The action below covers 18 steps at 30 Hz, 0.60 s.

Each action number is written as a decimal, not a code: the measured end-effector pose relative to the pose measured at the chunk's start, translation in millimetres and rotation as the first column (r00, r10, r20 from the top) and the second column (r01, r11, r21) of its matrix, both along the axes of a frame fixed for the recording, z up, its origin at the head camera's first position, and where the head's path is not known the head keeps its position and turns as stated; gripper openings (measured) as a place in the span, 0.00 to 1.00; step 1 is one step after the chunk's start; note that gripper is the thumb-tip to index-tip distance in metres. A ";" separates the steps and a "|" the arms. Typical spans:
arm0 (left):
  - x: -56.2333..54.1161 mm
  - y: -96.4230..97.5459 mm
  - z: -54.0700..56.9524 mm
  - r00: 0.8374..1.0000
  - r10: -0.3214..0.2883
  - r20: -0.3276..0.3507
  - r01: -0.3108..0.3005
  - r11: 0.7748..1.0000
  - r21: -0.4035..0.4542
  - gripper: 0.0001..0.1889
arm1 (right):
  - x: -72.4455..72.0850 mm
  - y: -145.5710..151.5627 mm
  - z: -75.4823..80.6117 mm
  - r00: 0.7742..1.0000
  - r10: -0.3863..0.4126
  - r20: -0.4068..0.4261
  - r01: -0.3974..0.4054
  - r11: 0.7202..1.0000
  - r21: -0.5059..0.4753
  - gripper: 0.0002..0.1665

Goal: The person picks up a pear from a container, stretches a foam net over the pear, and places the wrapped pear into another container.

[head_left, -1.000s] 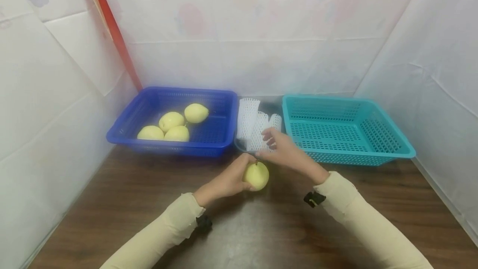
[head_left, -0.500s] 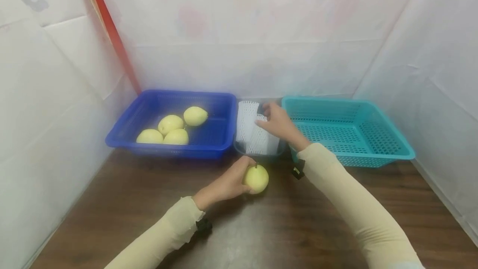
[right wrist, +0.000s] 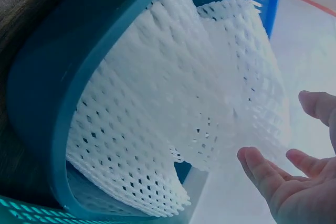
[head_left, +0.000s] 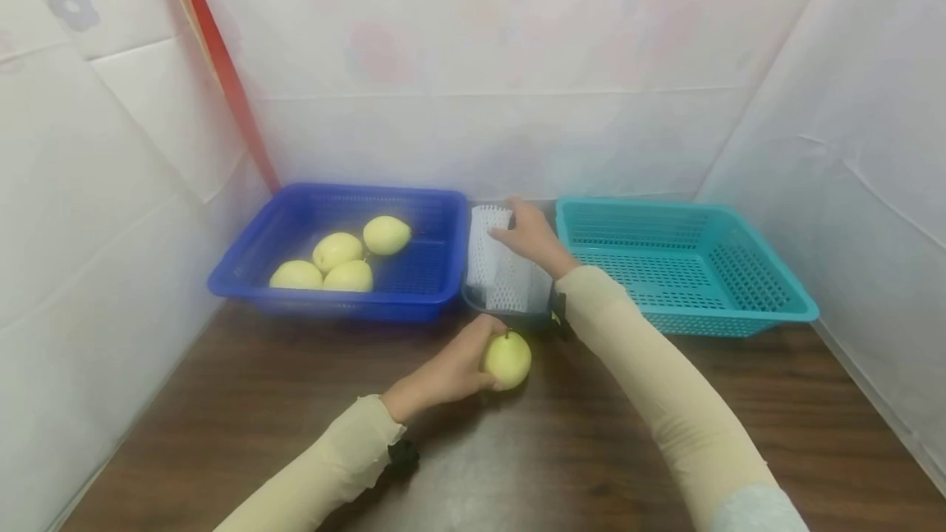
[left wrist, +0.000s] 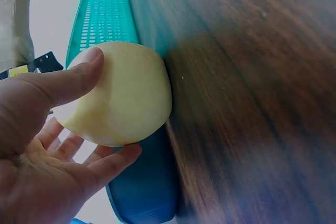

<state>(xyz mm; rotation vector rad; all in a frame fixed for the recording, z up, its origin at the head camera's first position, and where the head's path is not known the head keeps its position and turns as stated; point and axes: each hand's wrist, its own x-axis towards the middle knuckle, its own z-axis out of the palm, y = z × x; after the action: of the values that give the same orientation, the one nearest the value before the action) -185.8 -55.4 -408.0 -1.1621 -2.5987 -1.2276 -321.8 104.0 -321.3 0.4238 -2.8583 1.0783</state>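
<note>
My left hand (head_left: 456, 364) grips a yellow-green pear (head_left: 508, 360), its stem pointing up, low over the wooden table. The left wrist view shows the thumb on one side of the pear and the fingers on the other. My right hand (head_left: 534, 238) is over a small dark teal tub (right wrist: 44, 93) of white foam net sleeves (head_left: 489, 265). In the right wrist view, the thumb and fingers are spread apart beside the netting, with nothing between them. The right hand and forearm hide part of the tub in the head view.
A blue basket (head_left: 336, 302) with several pears (head_left: 337, 253) stands left of the tub. On the right is a turquoise basket (head_left: 691, 323). White sheeting (head_left: 473, 138) hangs behind and at both sides, with a red strip (head_left: 222, 64) at the left.
My right hand has moved forward and left over the foam net sleeves, toward the back of the tub. The left hand has kept the pear in nearly the same place.
</note>
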 end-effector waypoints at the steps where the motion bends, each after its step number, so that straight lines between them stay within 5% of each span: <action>1: -0.2 0.0 0.0 1.000 0.001 0.004 -0.001 1.000 -0.001 0.34 | -1.1 -1.0 -0.3 1.000 -0.006 0.003 0.006 1.000 0.008 0.32; 18: -2.0 -1.0 -1.5 1.000 -0.008 -0.023 0.008 1.000 -0.012 0.34 | -0.6 -5.8 -0.7 0.998 0.011 -0.068 -0.014 0.999 -0.051 0.13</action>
<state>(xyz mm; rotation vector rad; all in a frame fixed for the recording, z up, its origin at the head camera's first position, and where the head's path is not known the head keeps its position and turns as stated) -187.8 -56.4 -409.5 -1.1827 -2.5908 -1.1947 -322.4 98.2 -322.1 0.4662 -2.7665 1.1151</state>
